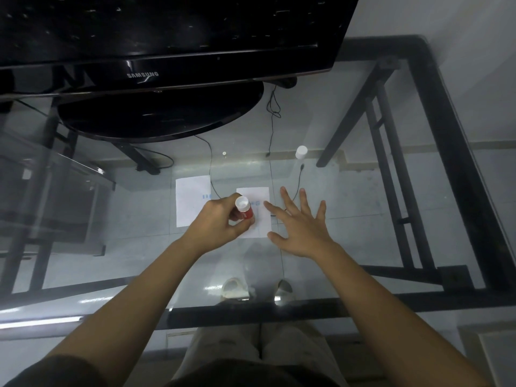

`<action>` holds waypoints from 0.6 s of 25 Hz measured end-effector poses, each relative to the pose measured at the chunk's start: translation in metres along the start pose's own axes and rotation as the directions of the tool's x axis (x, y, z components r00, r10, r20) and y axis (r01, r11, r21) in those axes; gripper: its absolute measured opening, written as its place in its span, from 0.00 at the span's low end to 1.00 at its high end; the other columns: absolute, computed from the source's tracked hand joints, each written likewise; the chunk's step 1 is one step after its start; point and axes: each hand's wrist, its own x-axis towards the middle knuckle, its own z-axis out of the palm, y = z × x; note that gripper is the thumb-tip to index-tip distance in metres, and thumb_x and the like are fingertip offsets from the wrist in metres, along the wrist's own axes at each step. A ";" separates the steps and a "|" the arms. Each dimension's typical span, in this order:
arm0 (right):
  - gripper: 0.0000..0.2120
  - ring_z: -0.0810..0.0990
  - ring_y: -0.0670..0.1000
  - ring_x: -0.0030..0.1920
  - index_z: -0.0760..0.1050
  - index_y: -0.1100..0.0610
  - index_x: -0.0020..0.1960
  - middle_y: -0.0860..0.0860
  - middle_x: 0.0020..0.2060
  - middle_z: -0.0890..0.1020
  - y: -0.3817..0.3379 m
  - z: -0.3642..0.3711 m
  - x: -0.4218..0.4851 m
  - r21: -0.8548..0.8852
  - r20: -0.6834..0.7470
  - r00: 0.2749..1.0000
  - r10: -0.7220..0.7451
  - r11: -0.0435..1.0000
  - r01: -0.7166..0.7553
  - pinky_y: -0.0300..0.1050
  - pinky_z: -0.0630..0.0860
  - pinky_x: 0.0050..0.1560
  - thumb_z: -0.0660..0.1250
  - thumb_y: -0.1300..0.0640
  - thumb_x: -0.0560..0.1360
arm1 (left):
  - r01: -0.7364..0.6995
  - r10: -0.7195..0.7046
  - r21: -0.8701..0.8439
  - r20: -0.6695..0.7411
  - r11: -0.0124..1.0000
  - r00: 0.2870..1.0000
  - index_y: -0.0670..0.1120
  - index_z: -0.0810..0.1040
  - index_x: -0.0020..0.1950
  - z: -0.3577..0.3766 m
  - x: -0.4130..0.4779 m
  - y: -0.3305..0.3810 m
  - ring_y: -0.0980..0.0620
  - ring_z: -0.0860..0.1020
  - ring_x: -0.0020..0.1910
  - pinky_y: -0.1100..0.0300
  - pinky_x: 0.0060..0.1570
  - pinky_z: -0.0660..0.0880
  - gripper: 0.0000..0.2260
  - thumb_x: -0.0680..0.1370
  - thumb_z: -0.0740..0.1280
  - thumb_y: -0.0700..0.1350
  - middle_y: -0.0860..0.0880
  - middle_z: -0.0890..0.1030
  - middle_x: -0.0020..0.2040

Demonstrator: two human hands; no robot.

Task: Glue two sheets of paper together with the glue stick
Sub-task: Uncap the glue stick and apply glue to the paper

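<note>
Two white paper sheets lie on the glass table: one sheet (191,199) to the left and another sheet (258,196) in the middle. My left hand (220,219) grips a red glue stick (245,209) with a white end, held tilted over the middle sheet's left part. My right hand (298,224) is spread flat with fingers apart at the middle sheet's right edge, its index fingertip on the paper. The white cap (301,152) stands upright farther back on the glass.
A black monitor (167,37) on a round black base (162,113) fills the back left. Thin black cables (270,135) run across the glass. The table's black metal frame (446,135) edges the right and front. My feet show under the glass.
</note>
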 end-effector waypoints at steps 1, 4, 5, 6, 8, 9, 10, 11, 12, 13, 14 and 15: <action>0.32 0.32 0.58 0.73 0.43 0.35 0.72 0.46 0.75 0.36 0.002 -0.001 0.001 -0.014 0.013 1.000 -0.002 1.000 0.002 0.71 0.34 0.65 0.56 0.36 0.73 | 0.007 -0.007 0.012 -0.018 1.000 1.000 0.44 0.75 0.50 -0.002 0.000 0.000 0.51 0.80 0.39 0.59 0.43 0.78 0.12 0.72 0.71 0.48 0.46 0.82 0.43; 0.34 0.31 0.58 0.73 0.43 0.35 0.72 0.46 0.75 0.36 0.002 -0.001 0.003 -0.002 0.038 0.999 0.007 1.000 -0.007 0.72 0.34 0.65 0.57 0.35 0.73 | 0.005 -0.001 0.042 -0.093 0.999 0.996 0.44 0.75 0.49 -0.004 -0.002 0.000 0.50 0.80 0.38 0.57 0.41 0.78 0.10 0.72 0.71 0.47 0.47 0.82 0.42; 0.34 0.31 0.57 0.73 0.42 0.35 0.72 0.45 0.75 0.36 0.002 -0.001 0.003 0.014 0.041 0.999 0.010 1.000 -0.010 0.72 0.33 0.64 0.57 0.34 0.72 | -0.016 0.018 0.028 -0.072 0.999 0.997 0.45 0.75 0.50 -0.003 -0.004 0.002 0.51 0.80 0.39 0.59 0.42 0.78 0.11 0.72 0.71 0.47 0.47 0.82 0.42; 0.34 0.31 0.57 0.73 0.42 0.34 0.71 0.45 0.75 0.36 0.002 -0.001 0.003 0.026 0.044 0.999 0.009 1.000 -0.010 0.72 0.33 0.64 0.57 0.34 0.72 | -0.044 0.044 0.000 -0.021 0.999 0.999 0.45 0.76 0.49 -0.001 -0.005 0.004 0.52 0.80 0.39 0.61 0.42 0.78 0.11 0.72 0.72 0.47 0.48 0.83 0.42; 0.34 0.30 0.56 0.72 0.42 0.34 0.71 0.44 0.75 0.35 0.003 -0.002 0.004 0.037 0.056 0.998 0.003 0.999 -0.005 0.72 0.33 0.64 0.58 0.34 0.72 | -0.088 0.090 -0.026 0.090 0.996 0.992 0.46 0.77 0.49 0.002 -0.008 0.007 0.54 0.81 0.39 0.70 0.43 0.76 0.11 0.72 0.72 0.48 0.49 0.83 0.43; 0.34 0.30 0.56 0.72 0.42 0.34 0.71 0.44 0.75 0.35 0.003 -0.002 0.004 0.037 0.059 0.998 0.003 0.999 -0.005 0.72 0.33 0.64 0.58 0.34 0.72 | -0.089 0.090 -0.017 0.108 0.996 0.990 0.45 0.77 0.49 0.002 -0.007 0.008 0.55 0.80 0.39 0.73 0.42 0.74 0.11 0.72 0.72 0.48 0.48 0.83 0.44; 0.34 0.30 0.56 0.72 0.42 0.34 0.71 0.44 0.75 0.35 0.003 -0.003 0.004 0.037 0.060 0.998 0.004 0.999 -0.006 0.72 0.32 0.64 0.59 0.35 0.72 | -0.076 0.077 -0.008 0.094 0.997 0.993 0.45 0.77 0.50 0.002 -0.006 0.007 0.55 0.79 0.38 0.74 0.42 0.74 0.11 0.72 0.72 0.48 0.48 0.83 0.44; 0.34 0.30 0.56 0.73 0.43 0.34 0.71 0.44 0.75 0.36 0.002 -0.004 0.004 0.042 0.062 0.998 0.005 0.999 -0.008 0.72 0.32 0.64 0.59 0.35 0.72 | -0.063 0.063 0.001 0.058 0.998 0.996 0.45 0.76 0.50 0.001 -0.004 0.006 0.55 0.79 0.38 0.72 0.41 0.74 0.11 0.72 0.72 0.48 0.48 0.83 0.44; 0.34 0.30 0.56 0.73 0.43 0.34 0.71 0.44 0.75 0.36 0.001 -0.004 0.004 0.052 0.063 0.998 0.006 0.999 -0.009 0.72 0.33 0.64 0.60 0.36 0.73 | -0.057 0.057 0.010 0.019 0.998 0.998 0.45 0.76 0.50 0.000 -0.003 0.006 0.54 0.79 0.38 0.68 0.41 0.76 0.11 0.72 0.71 0.48 0.47 0.83 0.43; 0.34 0.30 0.56 0.73 0.44 0.34 0.72 0.45 0.75 0.36 0.001 -0.005 0.003 0.065 0.063 0.998 0.008 0.998 -0.012 0.72 0.33 0.64 0.60 0.36 0.73 | -0.059 0.059 0.009 -0.004 0.998 0.998 0.45 0.76 0.50 0.001 -0.004 0.006 0.53 0.80 0.38 0.66 0.41 0.77 0.11 0.72 0.71 0.48 0.47 0.83 0.43; 0.34 0.30 0.56 0.73 0.44 0.35 0.72 0.45 0.75 0.36 0.000 -0.005 0.003 0.076 0.063 0.998 0.009 0.997 -0.014 0.72 0.33 0.64 0.60 0.36 0.73 | -0.066 0.066 0.000 -0.004 0.998 0.998 0.45 0.76 0.50 0.004 -0.004 0.008 0.53 0.80 0.39 0.68 0.41 0.76 0.11 0.72 0.71 0.48 0.47 0.83 0.43; 0.34 0.30 0.56 0.72 0.45 0.35 0.72 0.45 0.75 0.36 0.000 -0.006 0.003 0.085 0.064 0.998 0.010 0.996 -0.016 0.72 0.33 0.64 0.61 0.37 0.73 | -0.079 0.079 -0.006 0.015 0.997 0.997 0.45 0.76 0.50 0.006 -0.003 0.009 0.54 0.80 0.38 0.73 0.41 0.73 0.12 0.71 0.72 0.49 0.47 0.84 0.43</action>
